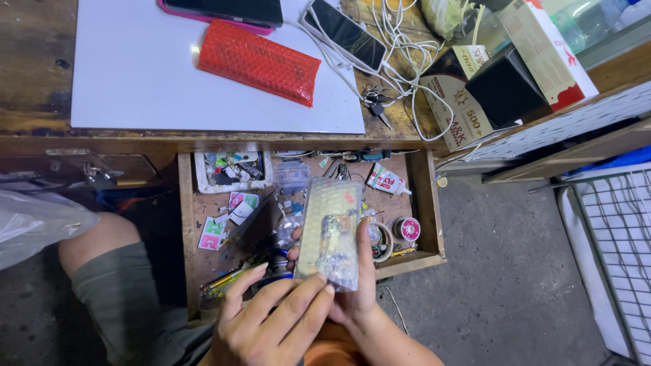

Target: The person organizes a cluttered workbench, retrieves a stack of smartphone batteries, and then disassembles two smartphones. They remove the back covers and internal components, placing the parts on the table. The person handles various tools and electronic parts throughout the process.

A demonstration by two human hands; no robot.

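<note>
Right hand [352, 285] fingers wrapped around clear plastic bubble-wrap packet [329, 230]; left hand [271, 318] fingertips press on it. Below: open messy wooden drawer [424, 203], wooden desk [34, 61], white board [135, 74], grey concrete floor [502, 271].

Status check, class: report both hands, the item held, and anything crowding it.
Right hand grips clear packet. Left hand fingers touch its lower edge. Open drawer of clutter directly beneath.

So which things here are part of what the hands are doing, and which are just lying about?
In hand:
- clear bubble-wrap packet, held by right hand
- left hand, fingertips on the packet's lower end

Lying about:
- red bubble pouch
- phone with white cables
- keys
- open drawer
- solder spool
</note>
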